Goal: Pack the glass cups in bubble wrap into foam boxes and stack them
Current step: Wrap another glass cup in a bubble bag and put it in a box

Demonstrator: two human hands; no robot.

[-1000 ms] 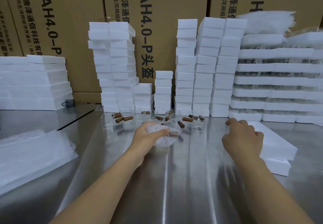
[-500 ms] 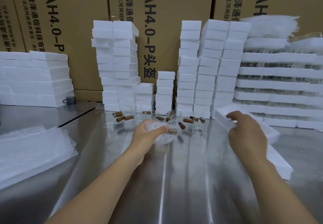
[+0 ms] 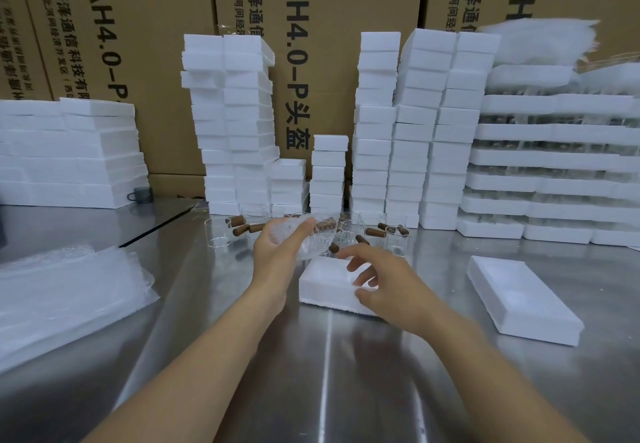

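My left hand grips a glass cup wrapped in bubble wrap, held just above the far edge of a white foam box half that lies on the steel table in front of me. Over that box half hovers my right hand, fingers spread and loosely bent, thumb near its front edge; I cannot tell if it touches the foam. A second foam half lies to the right. Several bare glass cups with brown wooden handles stand behind my hands.
Tall stacks of small foam boxes line the back, in front of cardboard cartons. Flat foam trays with glasses are piled at right, foam slabs at left. A pile of bubble-wrap bags lies front left.
My right hand brought a foam box half from the right pile to the table's middle, leaving the other half behind. The left hand lifted the wrapped cup slightly toward it.
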